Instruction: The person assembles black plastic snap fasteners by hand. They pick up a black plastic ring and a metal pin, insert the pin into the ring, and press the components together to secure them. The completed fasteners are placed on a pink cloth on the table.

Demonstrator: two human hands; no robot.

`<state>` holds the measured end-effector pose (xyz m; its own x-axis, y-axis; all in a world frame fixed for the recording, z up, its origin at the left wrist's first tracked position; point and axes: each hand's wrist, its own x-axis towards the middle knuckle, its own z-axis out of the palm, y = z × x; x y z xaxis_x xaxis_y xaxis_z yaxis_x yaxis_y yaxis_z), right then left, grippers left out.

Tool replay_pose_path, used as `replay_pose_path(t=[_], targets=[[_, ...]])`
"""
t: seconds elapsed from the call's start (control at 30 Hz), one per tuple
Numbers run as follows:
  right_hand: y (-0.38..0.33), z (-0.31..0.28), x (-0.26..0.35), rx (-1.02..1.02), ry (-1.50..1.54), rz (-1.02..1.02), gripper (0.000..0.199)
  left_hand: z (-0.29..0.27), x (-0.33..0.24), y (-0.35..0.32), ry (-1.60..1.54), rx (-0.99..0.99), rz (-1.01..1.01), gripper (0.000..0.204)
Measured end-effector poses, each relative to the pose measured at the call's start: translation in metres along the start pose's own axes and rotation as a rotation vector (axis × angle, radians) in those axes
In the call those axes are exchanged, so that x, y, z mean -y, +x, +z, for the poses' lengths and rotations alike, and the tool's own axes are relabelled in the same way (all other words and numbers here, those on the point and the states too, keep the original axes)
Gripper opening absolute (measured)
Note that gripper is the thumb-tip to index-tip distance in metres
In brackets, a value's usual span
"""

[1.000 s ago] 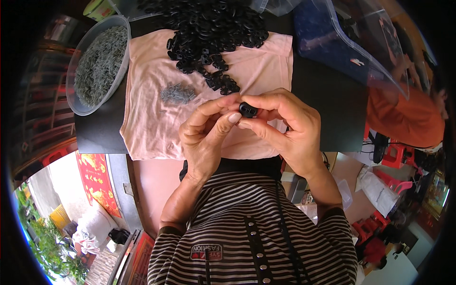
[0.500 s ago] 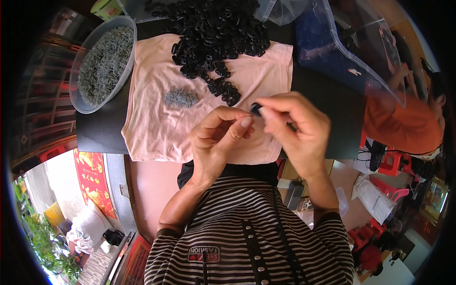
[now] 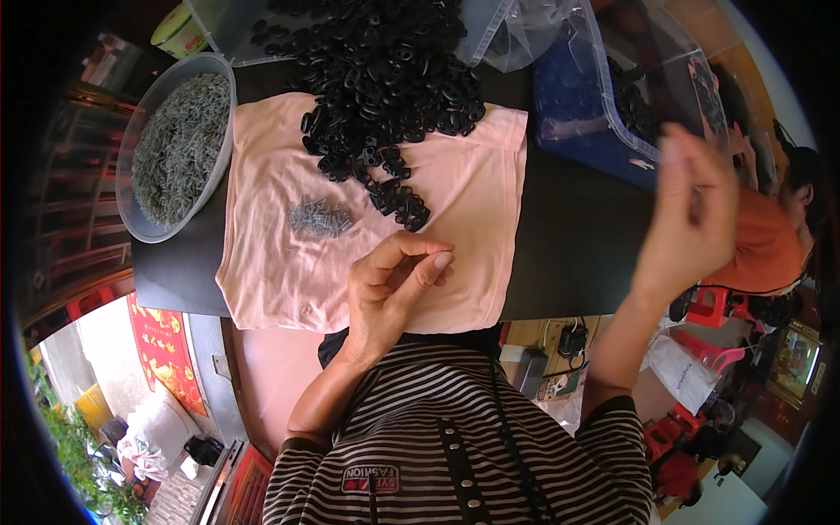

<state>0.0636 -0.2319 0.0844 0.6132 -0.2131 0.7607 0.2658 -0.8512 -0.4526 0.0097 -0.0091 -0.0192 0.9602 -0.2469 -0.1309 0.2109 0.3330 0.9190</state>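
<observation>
Black parts point(image 3: 389, 83) still heaped; right hand point(image 3: 691, 219) now near blue bin point(image 3: 564, 144).

Right hand point(image 3: 682, 227) swung rightward, fingers point(image 3: 673, 179) now near blue bin point(image 3: 564, 127)

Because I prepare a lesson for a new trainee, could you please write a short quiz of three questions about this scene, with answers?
1. True or false: the small grey pile lies on the pink cloth.
2. Which is nearer to the blue box?
A) the left hand
B) the right hand
3. Fill in: the round bowl stands on the person's ____ side of the cloth.

Key: 1. true; 2. B; 3. left
</observation>
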Motion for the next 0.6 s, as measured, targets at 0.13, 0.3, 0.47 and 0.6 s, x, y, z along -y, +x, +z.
replay_pose_path(t=[0.13, 0.3, 0.47, 0.6], targets=[[-0.039, 0.045, 0.016, 0.501, 0.237, -0.047, 0.012, -0.001, 0.003, 0.001, 0.011, 0.027, -0.006, 0.012], [-0.048, 0.092, -0.005, 0.636, 0.134, -0.05, 0.012, 0.0, 0.002, 0.001, 0.025, 0.041, -0.006, 0.013], [-0.05, 0.099, -0.008, 0.677, 0.082, -0.079, 0.012, 0.001, 0.001, 0.001, 0.019, 0.052, 0.009, 0.013], [-0.051, 0.087, 0.004, 0.724, 0.346, 0.198, 0.01, -0.003, 0.003, 0.003, -0.111, 0.063, 0.029, 0.016]])
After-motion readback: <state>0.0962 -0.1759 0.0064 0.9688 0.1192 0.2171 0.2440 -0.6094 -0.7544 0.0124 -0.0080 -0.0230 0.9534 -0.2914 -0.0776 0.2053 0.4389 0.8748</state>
